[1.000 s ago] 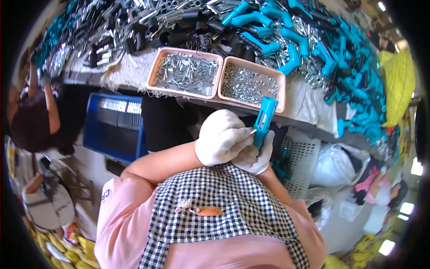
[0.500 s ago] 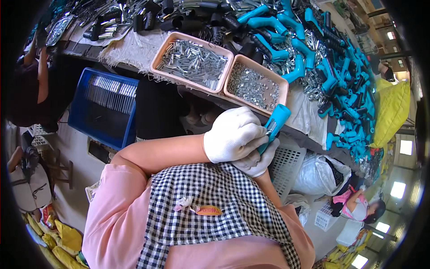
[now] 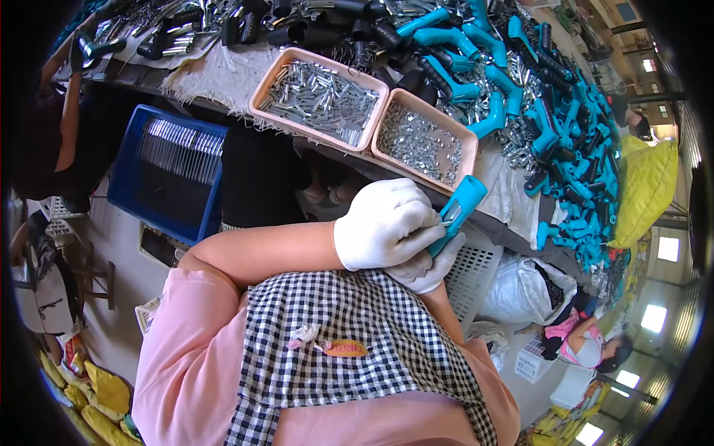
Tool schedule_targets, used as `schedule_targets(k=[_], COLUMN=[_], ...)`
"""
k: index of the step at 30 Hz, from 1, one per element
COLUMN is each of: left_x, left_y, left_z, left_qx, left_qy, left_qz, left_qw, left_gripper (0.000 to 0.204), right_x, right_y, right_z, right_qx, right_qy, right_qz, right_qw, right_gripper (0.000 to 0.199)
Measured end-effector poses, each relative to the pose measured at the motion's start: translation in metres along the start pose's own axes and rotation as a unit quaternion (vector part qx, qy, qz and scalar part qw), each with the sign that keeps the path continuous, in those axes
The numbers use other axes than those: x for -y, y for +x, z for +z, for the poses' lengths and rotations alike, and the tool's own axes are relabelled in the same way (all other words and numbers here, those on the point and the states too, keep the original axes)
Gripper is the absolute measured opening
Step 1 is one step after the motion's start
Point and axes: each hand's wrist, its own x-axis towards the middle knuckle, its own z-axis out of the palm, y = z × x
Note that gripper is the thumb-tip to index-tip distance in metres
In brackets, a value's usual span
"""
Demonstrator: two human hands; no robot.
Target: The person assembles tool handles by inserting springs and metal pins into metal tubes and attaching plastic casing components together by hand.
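In front of my chest I hold a teal plastic tool handle (image 3: 465,199), hollow, with a long slot. Its upper end tilts away to the right. My right hand (image 3: 425,272), in a white knit glove, is closed around the lower part from beneath. The gloved left hand (image 3: 390,224) lies over it, fingers pinched at the handle's slot. A small shiny metal piece (image 3: 446,221) shows at those fingertips; its exact kind is too small to make out. The left hand partly covers the right one and the handle's lower end.
On the table edge stand a pink tray of metal pins (image 3: 324,140) and a pink tray of small metal parts (image 3: 394,171). Teal handles (image 3: 576,149) are heaped at right. A blue crate (image 3: 123,175) stands left, a grey perforated basket (image 3: 491,256) right. A co-worker's arm (image 3: 68,126) shows far left.
The handle and both hands keep nearly the same place, with the metal piece still at the slot. At far left, the co-worker's hand now has a dark and teal tool piece.
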Motion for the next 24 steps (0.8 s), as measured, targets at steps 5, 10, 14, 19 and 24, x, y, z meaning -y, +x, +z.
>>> schedule_targets(k=[5,10,14,19,24], left_x=[-0.003,-0.006,-0.014,-0.007,0.006], left_y=[-0.004,-0.002,0.002,0.018,0.011], left_z=[0.003,-0.004,-0.004,-0.009,-0.012], left_qx=[-0.023,0.009,0.071,0.159,0.129], left_qy=[0.008,0.095,0.221,-0.012,-0.361], left_qz=[-0.05,-0.003,0.007,-0.252,-0.498], left_qw=[0.998,0.995,0.973,0.954,0.778], left_gripper=[0.014,0.018,0.014,0.013,0.023], right_x=[-0.002,-0.004,-0.01,-0.005,-0.029], right_y=[0.002,0.001,0.004,0.007,0.007], right_z=[-0.007,-0.02,-0.032,-0.004,-0.024], right_qx=[0.06,0.001,-0.086,-0.052,0.189], right_qy=[0.106,-0.048,-0.072,0.237,0.137], right_qz=[-0.003,-0.008,0.002,0.043,0.079], right_qw=[0.993,0.999,0.994,0.969,0.969], right_gripper=[0.102,0.098,0.094,0.083,0.059])
